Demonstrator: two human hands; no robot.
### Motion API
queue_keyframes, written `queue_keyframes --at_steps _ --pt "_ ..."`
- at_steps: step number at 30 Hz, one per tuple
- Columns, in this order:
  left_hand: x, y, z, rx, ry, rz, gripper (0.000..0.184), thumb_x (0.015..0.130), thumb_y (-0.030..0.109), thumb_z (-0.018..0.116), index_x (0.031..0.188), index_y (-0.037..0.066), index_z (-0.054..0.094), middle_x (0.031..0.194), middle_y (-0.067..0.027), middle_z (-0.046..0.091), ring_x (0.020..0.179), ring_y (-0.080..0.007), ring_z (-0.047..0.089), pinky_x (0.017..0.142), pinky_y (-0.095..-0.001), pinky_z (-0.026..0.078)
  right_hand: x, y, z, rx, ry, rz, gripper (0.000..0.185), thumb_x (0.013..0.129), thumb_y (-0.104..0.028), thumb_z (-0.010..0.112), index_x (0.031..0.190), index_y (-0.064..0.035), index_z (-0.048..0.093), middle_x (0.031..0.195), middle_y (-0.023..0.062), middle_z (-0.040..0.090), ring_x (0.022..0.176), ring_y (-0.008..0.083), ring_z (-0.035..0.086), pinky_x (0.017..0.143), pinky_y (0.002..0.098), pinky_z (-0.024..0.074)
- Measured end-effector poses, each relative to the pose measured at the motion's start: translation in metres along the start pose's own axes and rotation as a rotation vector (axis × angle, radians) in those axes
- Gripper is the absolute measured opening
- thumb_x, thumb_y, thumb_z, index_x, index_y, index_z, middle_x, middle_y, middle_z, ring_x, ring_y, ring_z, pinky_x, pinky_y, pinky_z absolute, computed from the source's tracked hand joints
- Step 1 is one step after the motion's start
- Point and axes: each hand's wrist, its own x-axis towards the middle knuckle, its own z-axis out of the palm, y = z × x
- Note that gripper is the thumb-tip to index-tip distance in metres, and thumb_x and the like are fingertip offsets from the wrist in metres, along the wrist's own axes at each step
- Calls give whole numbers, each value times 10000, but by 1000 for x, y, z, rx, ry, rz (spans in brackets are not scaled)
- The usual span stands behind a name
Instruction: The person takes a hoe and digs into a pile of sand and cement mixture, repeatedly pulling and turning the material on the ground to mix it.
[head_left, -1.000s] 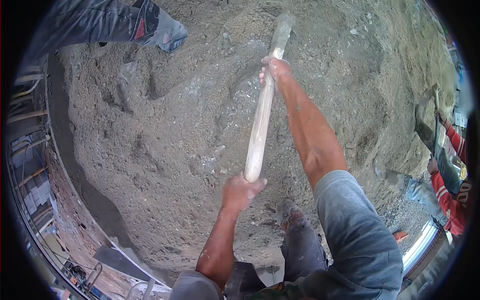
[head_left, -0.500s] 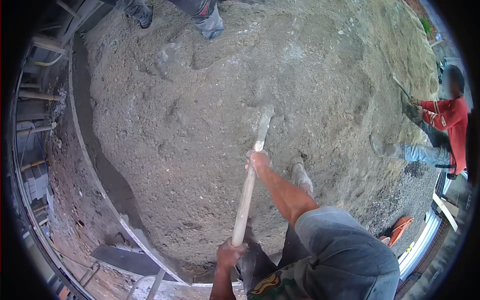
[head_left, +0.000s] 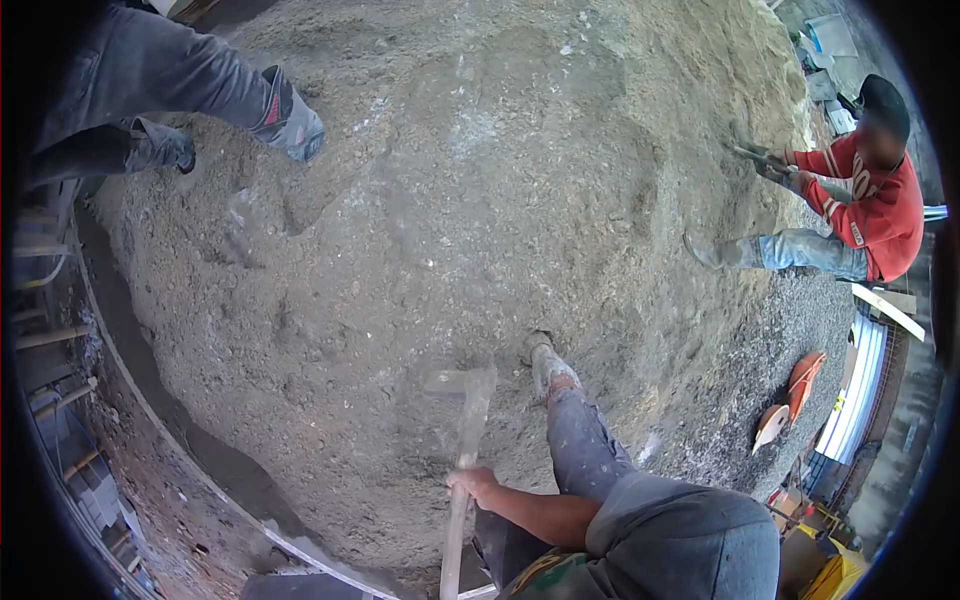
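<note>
My right hand (head_left: 473,484) is wrapped round the pale wooden handle (head_left: 456,540) of a hoe. The hoe's blurred head (head_left: 450,381) points left at the top of the handle, over the grey-brown soil (head_left: 400,300); whether it touches the ground I cannot tell. The handle's lower end runs out of the bottom of the view, and my left hand is not visible. My dusty boot (head_left: 545,360) stands in the loose soil to the right of the hoe's head.
A person in a red top (head_left: 880,210) holds a long-handled tool (head_left: 760,157) at the right. Another person's legs (head_left: 200,75) stand upper left. A low edging board (head_left: 180,435) curves along the left. Gravel (head_left: 740,400) and orange sandals (head_left: 803,385) lie at right.
The hoe has come back towards my body, with my right hand still round it. My left hand has dropped out of view. The view has shifted, showing more of both other people.
</note>
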Motion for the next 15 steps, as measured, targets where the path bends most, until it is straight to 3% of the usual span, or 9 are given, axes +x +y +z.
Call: queue_keyframes --at_steps 3,4,5,6,8,10,11,13,15 --pt "63 220 -67 440 84 319 454 612 437 764 877 81 671 810 -152 663 769 -329 649 723 -445 503 25 -164 -58 330 82 -322 90 708 -8 600 780 -1 547 638 114 575 509 243 594 449 366 506" --pt "77 300 -83 308 35 459 440 623 435 747 857 70 670 808 -169 657 778 -316 647 716 -432 495 21 -229 -82 441 81 -443 82 725 -3 566 781 -10 506 612 97 536 470 232 559 443 368 504" --pt "88 377 -89 309 151 649 429 626 403 754 852 51 664 828 -187 652 782 -319 641 710 -411 490 14 -295 -108 481 117 -598 69 740 -5 538 798 -6 500 620 94 526 454 219 542 430 369 500" --pt "91 465 -104 274 -17 605 470 629 411 765 915 54 658 850 -160 657 787 -291 646 716 -387 492 -2 -362 -135 475 161 -695 79 755 -10 535 823 -3 498 635 96 529 459 215 547 426 367 503" --pt "121 594 -101 177 -104 648 590 639 491 765 1033 69 644 862 -114 675 791 -229 652 740 -360 494 -36 -484 -194 428 195 -966 119 758 -31 571 835 14 492 623 88 519 459 198 545 418 335 503" --pt "136 728 -97 273 -165 812 623 659 546 729 1047 67 638 864 -130 675 811 -256 656 740 -359 496 -82 -586 -238 335 331 -1275 256 758 -37 601 946 26 440 704 94 538 496 169 562 412 308 503" --pt "161 777 -81 253 -102 1007 621 673 563 712 1039 66 640 845 -132 676 815 -276 657 726 -371 498 -88 -633 -264 332 376 -1401 311 757 -35 619 985 24 416 730 96 539 500 159 562 414 295 508" --pt "146 883 -70 179 -175 1041 585 720 567 681 990 50 636 698 -79 632 642 -190 617 621 -325 480 -96 -710 -302 384 375 -1537 375 756 -57 655 980 24 365 736 119 533 473 173 552 389 323 513" --pt "154 942 -53 -30 -285 1110 488 786 496 667 900 29 585 676 -14 556 565 -76 512 499 -240 410 -88 -756 -331 304 466 -1445 353 775 -75 642 995 42 393 745 141 537 475 185 557 396 331 516"
